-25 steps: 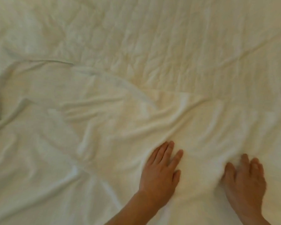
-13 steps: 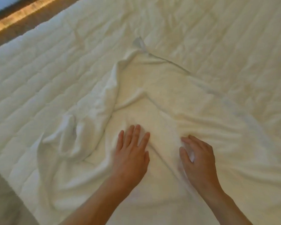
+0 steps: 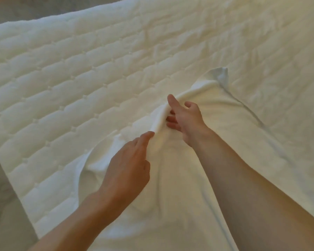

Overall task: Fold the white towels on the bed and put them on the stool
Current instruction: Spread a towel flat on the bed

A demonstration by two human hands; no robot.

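White quilted bed (image 3: pixel 80 78) fills almost the whole frame, with rows of small stitched dimples running from the left edge toward the upper right. Grey floor (image 3: pixel 0 205) shows in a narrow strip along the left edge and in the upper left corner.

One white towel (image 3: pixel 225 142) lies on the bed in the lower right part of the frame, spread out but wrinkled. Its far corner (image 3: pixel 222 74) is at the upper right of centre and is turned up a little. From this corner a hem goes down toward the right as a darker line. The left edge of the towel curves from the centre down to the lower left, where it makes a loose fold on the bed.

Both bare forearms come in from the bottom of the frame. The right hand (image 3: pixel 187 120) is at the centre and grasps a raised ridge of the towel's left edge: the thumb (image 3: pixel 171 101) stands over the ridge and the fingers (image 3: pixel 170 122) are curled under it. The left hand (image 3: pixel 127 167) is just below and left of it, released, with its fingers almost straight. Its index fingertip (image 3: pixel 149 134) touches the lower end of the same ridge, and it grasps nothing.
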